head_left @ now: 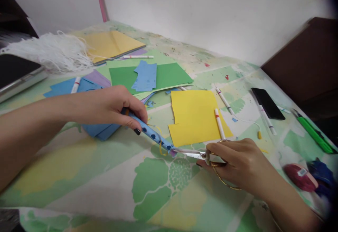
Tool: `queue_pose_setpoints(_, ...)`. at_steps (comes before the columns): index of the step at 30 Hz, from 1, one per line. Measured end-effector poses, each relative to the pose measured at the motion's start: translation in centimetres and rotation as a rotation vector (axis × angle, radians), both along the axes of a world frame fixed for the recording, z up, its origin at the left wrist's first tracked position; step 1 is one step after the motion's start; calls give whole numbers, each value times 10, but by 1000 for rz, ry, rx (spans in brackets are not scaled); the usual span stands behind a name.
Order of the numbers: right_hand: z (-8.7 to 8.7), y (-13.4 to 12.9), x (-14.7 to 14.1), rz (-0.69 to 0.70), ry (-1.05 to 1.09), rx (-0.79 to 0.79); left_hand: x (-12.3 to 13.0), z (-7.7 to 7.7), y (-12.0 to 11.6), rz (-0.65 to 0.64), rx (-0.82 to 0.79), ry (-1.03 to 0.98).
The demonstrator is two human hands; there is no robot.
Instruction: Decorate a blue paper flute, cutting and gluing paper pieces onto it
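My left hand [124, 108] pinches one end of a narrow blue paper strip [155, 137] with dark spots, angled down to the right. A thin yellow curl [160, 147] hangs beside the strip, and a small purplish bit shows at its lower end. In my right hand [237, 161] is a pair of scissors [194, 153] with gold-coloured handles. The blades are parted slightly, and their tips meet the strip's lower end. Just beyond the scissors lies a cut sheet of yellow paper [195, 116] with a white marker [219, 123] on it.
Blue paper [101, 131] lies under my left forearm. Behind are green paper [171, 73], a blue cutout [146, 77], a yellow pad [116, 43] and white yarn [50, 52]. At right are a black phone [268, 102], a green cutter [314, 131] and a pink object [299, 176].
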State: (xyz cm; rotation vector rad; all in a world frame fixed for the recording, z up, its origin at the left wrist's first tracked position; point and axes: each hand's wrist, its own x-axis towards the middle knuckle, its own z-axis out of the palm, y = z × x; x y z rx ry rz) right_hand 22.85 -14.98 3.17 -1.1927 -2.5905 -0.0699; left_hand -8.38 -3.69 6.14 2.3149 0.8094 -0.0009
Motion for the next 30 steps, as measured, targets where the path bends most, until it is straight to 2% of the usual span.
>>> queue_pose_setpoints(13, 3, 1, 0, -1, -4, 4, -1, -2, 2, -9, -6, 11)
queue_pose_setpoints(18, 1, 2, 2, 5, -2, -21, -1, -2, 1, 45, 24, 15)
queue_pose_setpoints(26, 5, 7, 9, -49, 85, -72, -2, -1, 3, 55, 65, 20)
queue_pose_setpoints(30, 6, 6, 9, -44, 88, -149, -2, -1, 4, 51, 55, 20)
